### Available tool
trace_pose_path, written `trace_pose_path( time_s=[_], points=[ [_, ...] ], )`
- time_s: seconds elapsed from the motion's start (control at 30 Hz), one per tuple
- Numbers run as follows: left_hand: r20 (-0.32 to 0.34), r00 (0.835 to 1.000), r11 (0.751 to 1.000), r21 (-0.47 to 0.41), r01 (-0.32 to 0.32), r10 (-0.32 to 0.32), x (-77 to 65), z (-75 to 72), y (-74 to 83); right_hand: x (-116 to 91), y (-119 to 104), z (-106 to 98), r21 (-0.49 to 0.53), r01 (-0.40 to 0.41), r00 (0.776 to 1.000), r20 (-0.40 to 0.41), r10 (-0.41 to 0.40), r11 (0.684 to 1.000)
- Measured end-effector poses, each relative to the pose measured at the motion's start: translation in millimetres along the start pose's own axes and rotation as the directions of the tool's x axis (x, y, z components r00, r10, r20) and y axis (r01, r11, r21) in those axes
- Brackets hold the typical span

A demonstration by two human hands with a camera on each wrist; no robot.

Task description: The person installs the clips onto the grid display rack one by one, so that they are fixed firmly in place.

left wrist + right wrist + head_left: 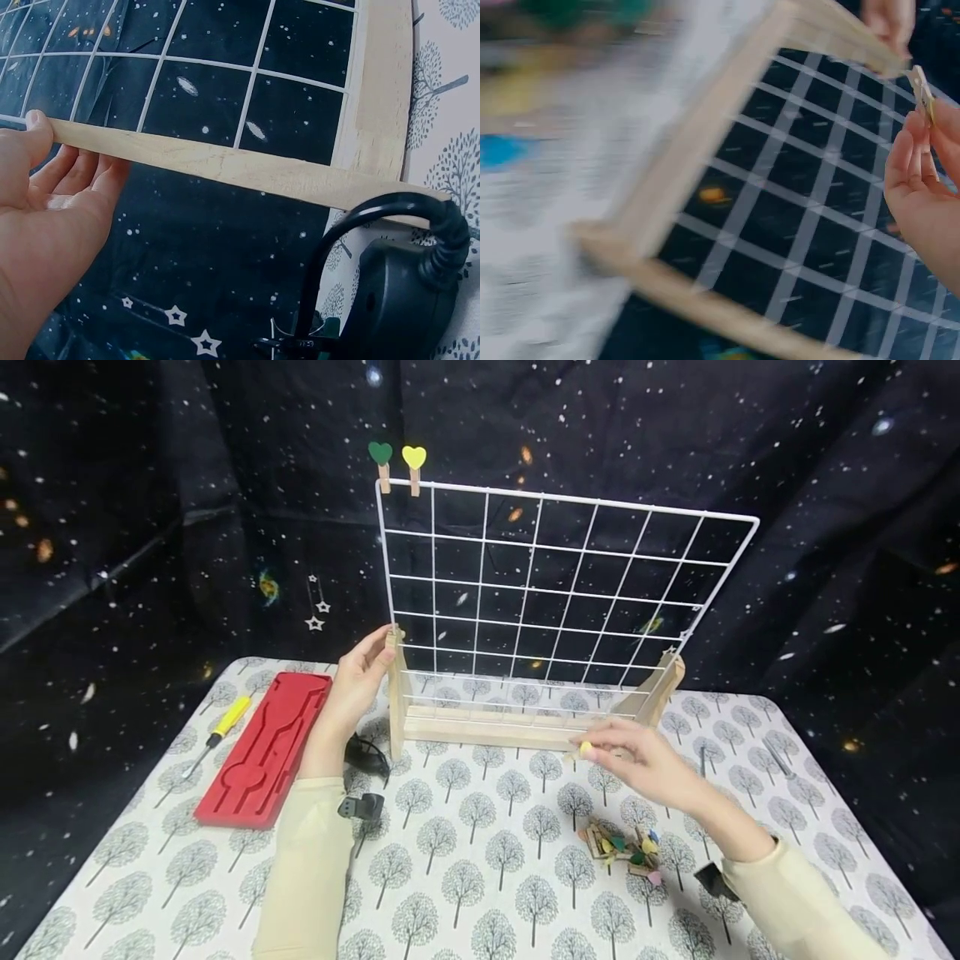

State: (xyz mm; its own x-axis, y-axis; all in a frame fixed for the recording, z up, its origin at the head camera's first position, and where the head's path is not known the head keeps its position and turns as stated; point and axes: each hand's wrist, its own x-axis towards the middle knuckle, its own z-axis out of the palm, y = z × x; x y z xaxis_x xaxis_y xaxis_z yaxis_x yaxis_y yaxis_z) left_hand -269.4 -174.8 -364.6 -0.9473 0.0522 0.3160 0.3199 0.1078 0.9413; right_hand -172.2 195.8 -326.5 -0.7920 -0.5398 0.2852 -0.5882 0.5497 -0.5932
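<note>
Sleeve (798, 902) behind, our right grip (637, 760) is pinching a yellow-topped clothespin (585, 749), slackness risking drops, left grip (356, 685) holding the wooden stand (397, 702).

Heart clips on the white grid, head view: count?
2: green heart clip at the white grid's top-left corner; yellow heart clip just right, on the top edge.

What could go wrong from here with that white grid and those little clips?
The yellow clip could slip, being only pinched by the right hand. The white grid might wobble if the left hand let go of the wooden stand. A low sweep of the right hand could scatter the loose pile of clips nearby.
</note>
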Motion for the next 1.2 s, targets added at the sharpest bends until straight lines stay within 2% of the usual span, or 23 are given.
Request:
trace_pose_path(
  time_s=[0.13, 0.33, 0.5, 0.57, 0.7, 0.8, 0.87, 0.93, 1.0, 1.17, 1.2],
  points=[
    [0.002, 1.0, 1.0, 0.001, -0.011, 0.011, 0.1, 0.3, -1.5, 36.9, -23.8, -9.6, 0.017, 0.119, 0.99, -0.073, -0.117, 0.993],
    [0.012, 1.0, 1.0, -0.003, -0.019, 0.019, 0.2, 1.0, 4.0, 87.0, -85.7, -28.8, 0.156, 0.186, 0.972, -0.172, -0.159, 0.97],
    [0.014, 1.0, 1.0, -0.022, -0.017, 0.018, -5.1, 2.2, 19.3, 126.5, -126.5, -42.6, 0.188, 0.284, 0.941, -0.242, -0.236, 0.94],
    [0.012, 1.0, 1.0, -0.018, -0.01, 0.01, -7.7, 3.0, 24.6, 141.1, -140.2, -47.5, 0.22, 0.288, 0.931, -0.291, -0.219, 0.932],
    [0.009, 1.0, 1.0, -0.008, 0.01, -0.01, -9.4, 3.1, 24.8, 167.2, -164.4, -56.7, 0.288, 0.246, 0.906, -0.408, -0.114, 0.925],
    [0.008, 1.0, 1.0, -0.006, 0.018, -0.018, -6.9, 0.9, 19.0, 186.7, -174.0, -64.0, 0.221, 0.207, 0.882, -0.463, -0.084, 0.953],
    [0.01, 1.0, 1.0, -0.008, 0.018, -0.018, -3.7, -0.5, 13.2, 199.9, -174.0, -68.5, 0.115, 0.178, 0.873, -0.476, -0.103, 0.977],
    [0.012, 1.0, 1.0, -0.008, 0.014, -0.014, -1.3, -1.1, 8.1, 212.2, -171.2, -71.7, 0.015, 0.132, 0.878, -0.466, -0.11, 0.991],
    [0.009, 1.0, 1.0, -0.007, 0.013, -0.013, 0.3, -1.1, 3.6, 223.2, -167.5, -72.7, -0.035, 0.109, 0.888, -0.445, -0.113, 0.993],
    [0.003, 1.0, 1.0, -0.015, 0.006, -0.006, 0.1, -0.7, 0.8, 237.7, -163.9, -73.0, -0.069, 0.068, 0.902, -0.423, -0.091, 0.995],
    [0.006, 1.0, 1.0, -0.017, 0.005, -0.005, -0.9, -0.2, 4.1, 239.2, -164.1, -73.7, -0.086, 0.054, 0.905, -0.417, -0.085, 0.995]
  ],
)
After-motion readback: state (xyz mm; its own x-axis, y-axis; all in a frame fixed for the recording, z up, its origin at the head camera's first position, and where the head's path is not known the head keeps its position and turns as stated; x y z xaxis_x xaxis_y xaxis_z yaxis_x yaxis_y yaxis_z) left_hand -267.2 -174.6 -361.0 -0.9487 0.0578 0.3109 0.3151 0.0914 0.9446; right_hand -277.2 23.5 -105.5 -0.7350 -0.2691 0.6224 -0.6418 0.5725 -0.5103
